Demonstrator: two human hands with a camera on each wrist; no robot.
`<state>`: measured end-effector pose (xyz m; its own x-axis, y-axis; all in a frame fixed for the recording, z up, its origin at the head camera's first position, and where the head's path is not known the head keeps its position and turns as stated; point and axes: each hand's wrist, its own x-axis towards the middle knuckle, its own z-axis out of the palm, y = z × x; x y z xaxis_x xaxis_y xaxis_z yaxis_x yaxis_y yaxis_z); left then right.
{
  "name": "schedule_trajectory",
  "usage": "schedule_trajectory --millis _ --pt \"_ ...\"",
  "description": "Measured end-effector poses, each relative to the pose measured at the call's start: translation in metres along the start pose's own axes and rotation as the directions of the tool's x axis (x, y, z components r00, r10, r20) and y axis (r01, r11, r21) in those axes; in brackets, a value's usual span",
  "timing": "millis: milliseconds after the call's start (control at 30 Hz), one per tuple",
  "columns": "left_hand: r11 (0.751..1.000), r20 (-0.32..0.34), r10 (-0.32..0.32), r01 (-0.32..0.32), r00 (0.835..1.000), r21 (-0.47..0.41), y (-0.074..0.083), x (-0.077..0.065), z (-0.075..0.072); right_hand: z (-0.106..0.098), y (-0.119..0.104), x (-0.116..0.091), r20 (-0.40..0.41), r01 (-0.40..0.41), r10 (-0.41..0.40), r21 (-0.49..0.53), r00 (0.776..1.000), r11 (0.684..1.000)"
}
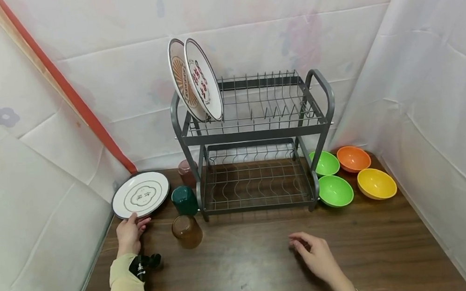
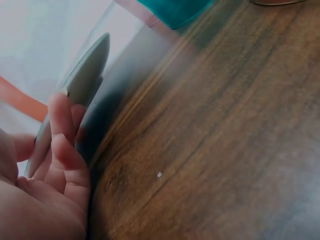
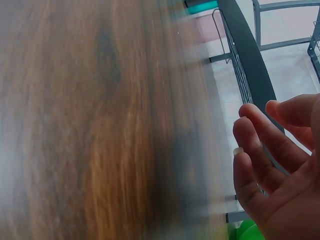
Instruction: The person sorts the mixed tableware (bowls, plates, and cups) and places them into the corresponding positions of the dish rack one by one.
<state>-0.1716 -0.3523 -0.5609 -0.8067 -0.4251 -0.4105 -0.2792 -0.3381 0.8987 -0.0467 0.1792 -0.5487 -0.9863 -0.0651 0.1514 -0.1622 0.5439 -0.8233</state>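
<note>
My left hand [image 1: 129, 235] pinches the near rim of a white plate [image 1: 158, 183] with a dark edge and a line-drawn emblem, thumb on top and fingers beneath. In the left wrist view the plate [image 2: 90, 70] appears nearly edge-on, its underside facing the table. My right hand [image 1: 317, 254] hovers above the table in front of the dish rack, fingers loosely bent and holding nothing. Two decorated plates, one with an orange-brown pattern [image 1: 180, 75] and one with red characters [image 1: 206, 82], stand upright at the left end of the dish rack's [image 1: 253, 135] top tier.
Left of the rack stand a pink cup [image 1: 186, 172], a teal cup [image 1: 184, 200] and a brown glass [image 1: 188, 232]. On its right are two green bowls [image 1: 336, 192], an orange bowl [image 1: 354, 158] and a yellow bowl [image 1: 376, 183]. White cloth walls [image 1: 443, 97] enclose the wooden table [image 1: 244, 266].
</note>
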Motion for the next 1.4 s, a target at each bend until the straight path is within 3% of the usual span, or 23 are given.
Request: schedule_trajectory --millis 167,500,1000,1233,1400 --pt "1.0 -0.031 -0.007 0.006 0.999 -0.009 0.002 -0.005 -0.001 0.002 -0.002 0.002 0.01 0.017 -0.017 0.024 1.0 1.0" --pt "0.996 -0.043 0.088 -0.088 0.995 0.005 0.012 -0.027 0.003 -0.002 0.007 0.003 -0.036 0.012 -0.012 -0.004 0.999 1.0" --pt "0.977 -0.068 0.177 -0.183 0.982 -0.106 0.04 -0.087 0.017 -0.03 0.024 0.007 -0.144 -0.009 0.001 -0.051 0.99 0.999" --pt "0.952 -0.128 0.278 -0.291 0.952 -0.094 0.048 -0.115 0.01 -0.026 0.023 0.008 -0.134 -0.007 0.003 -0.028 0.991 1.0" --pt "0.94 -0.158 0.316 -0.331 0.936 -0.079 0.051 -0.129 0.004 -0.024 0.025 0.008 -0.138 -0.017 0.015 -0.019 0.99 1.0"
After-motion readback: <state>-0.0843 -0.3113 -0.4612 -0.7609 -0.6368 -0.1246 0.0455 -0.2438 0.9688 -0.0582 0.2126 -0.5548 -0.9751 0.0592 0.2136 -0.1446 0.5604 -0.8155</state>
